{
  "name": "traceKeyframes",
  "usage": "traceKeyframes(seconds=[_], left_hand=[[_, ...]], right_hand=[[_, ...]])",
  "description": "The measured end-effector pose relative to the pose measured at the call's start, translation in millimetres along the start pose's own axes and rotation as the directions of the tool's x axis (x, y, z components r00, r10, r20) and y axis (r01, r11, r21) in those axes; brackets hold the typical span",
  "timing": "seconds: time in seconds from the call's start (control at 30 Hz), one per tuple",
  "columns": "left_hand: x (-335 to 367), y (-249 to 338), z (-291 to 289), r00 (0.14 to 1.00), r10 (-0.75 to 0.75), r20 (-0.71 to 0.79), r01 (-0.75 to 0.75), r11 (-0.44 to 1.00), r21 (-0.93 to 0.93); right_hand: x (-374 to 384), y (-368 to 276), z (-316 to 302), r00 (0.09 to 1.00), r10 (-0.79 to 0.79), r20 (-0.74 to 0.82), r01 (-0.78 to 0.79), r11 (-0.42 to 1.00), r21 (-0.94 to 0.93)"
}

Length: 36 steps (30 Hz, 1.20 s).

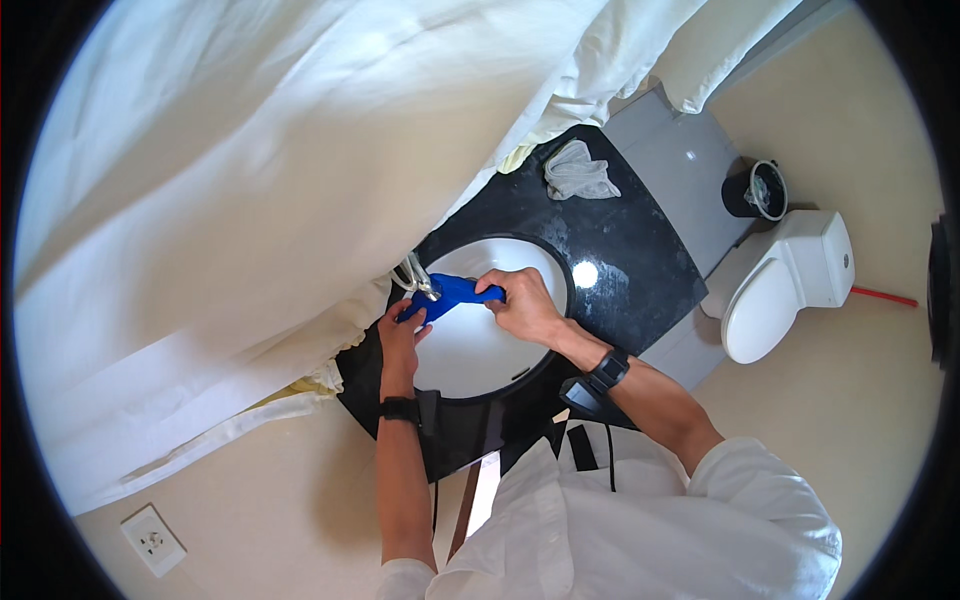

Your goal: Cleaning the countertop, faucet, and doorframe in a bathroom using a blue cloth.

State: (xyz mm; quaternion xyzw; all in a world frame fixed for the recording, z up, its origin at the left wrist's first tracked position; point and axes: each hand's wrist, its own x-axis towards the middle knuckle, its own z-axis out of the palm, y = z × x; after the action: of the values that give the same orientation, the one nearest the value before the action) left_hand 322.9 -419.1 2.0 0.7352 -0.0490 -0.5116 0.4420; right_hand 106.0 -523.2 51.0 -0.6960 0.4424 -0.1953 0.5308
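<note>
A blue cloth is stretched between a person's two hands above a white sink, just beside the metal faucet at the basin's far left. The left hand grips the cloth's left end, fingers bent around it close to the faucet. The right hand is closed on the other end, the thumb and fingers pinching a fold over the right part of the basin. Whether water is running cannot be told.

The sink is set in a glossy black counter, with a crumpled gray cloth lying on its far part and a bright spot of light reflected to the right of the basin. Black straps circle both wrists, a wristband on the left and a watch on the right, below the rolled sleeves of a white shirt.

A long white curtain fills the far left, its hem reaching the counter's edge. To the right stand a white toilet and, farther off, a dark bin; a red stick shows beyond the toilet's tank. A white outlet is mounted at near left.
</note>
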Motion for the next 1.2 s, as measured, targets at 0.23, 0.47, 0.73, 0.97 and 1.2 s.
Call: traceKeyframes(seconds=[0.23, 0.47, 0.73, 0.97, 1.2], left_hand=[[46.6, -5.6, 6.6, 0.972, 0.124, 0.197, -0.029, 0.905, -0.425], [55.5, -13.0, 33.2, 0.989, 0.021, 0.147, 0.055, 0.868, -0.494], [28.2, -13.4, 60.5, 0.991, 0.016, -0.13, -0.058, 0.942, -0.33], [-66.6, -76.7, 88.4, 0.974, 0.147, -0.173, -0.172, 0.975, -0.14], [-195.9, -42.1, 148.6, 0.678, 0.686, 0.264, -0.709, 0.706, -0.014]], right_hand=[[-47.7, -47.9, -89.4, 0.971, -0.167, 0.173, 0.111, 0.949, 0.294], [-68.2, -60.5, -161.3, 0.972, -0.21, 0.108, 0.162, 0.925, 0.345], [-71.1, -47.2, -156.2, 0.992, -0.055, 0.114, 0.016, 0.948, 0.319], [-70.1, -80.7, -154.7, 0.968, -0.166, 0.187, 0.112, 0.957, 0.266], [-98.8, -103.4, -146.3, 0.971, 0.02, 0.24, -0.133, 0.874, 0.467]])
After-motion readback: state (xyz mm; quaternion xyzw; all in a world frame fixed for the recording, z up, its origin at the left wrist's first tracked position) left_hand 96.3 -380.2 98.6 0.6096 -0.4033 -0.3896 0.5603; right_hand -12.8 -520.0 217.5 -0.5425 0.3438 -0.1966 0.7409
